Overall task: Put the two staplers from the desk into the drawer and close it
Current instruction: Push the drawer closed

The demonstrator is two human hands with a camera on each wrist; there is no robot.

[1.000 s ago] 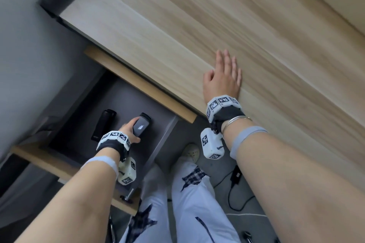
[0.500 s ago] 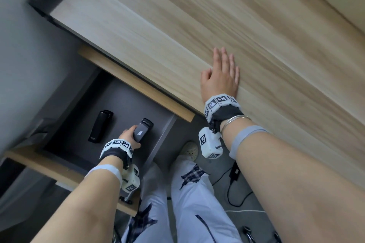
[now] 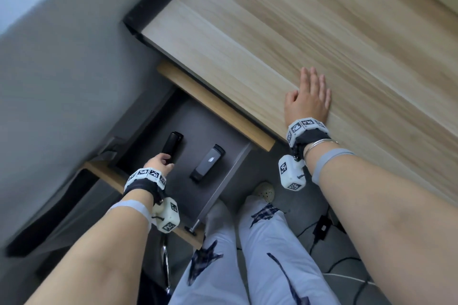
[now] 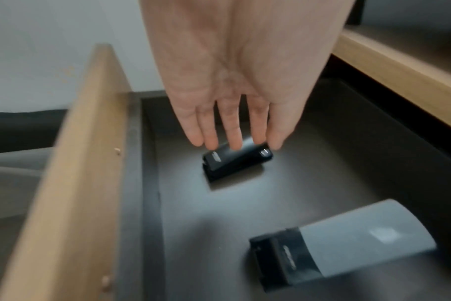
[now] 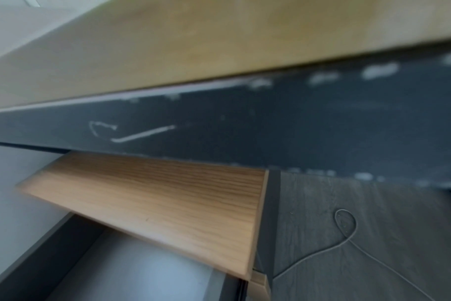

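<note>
Black stapler [image 3: 171, 147] & grey stapler [image 3: 207, 163] are laid in the open drawer [image 3: 224, 182]. Left hand [image 3: 159, 163] is held over the black one, fingers straight, nothing gripped. Right hand [image 3: 308, 96] is laid flat on desk [image 3: 272, 32].

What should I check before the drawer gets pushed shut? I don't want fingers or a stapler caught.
1. Grey stapler lying flat in the drawer: ok.
2. Black stapler in the drawer: ok.
3. Left hand out of the drawer: not ok, open fingers over the black stapler.
4. Right hand clear, flat on the desk: ok.
5. Staplers low enough to clear the desk edge: cannot tell.
</note>
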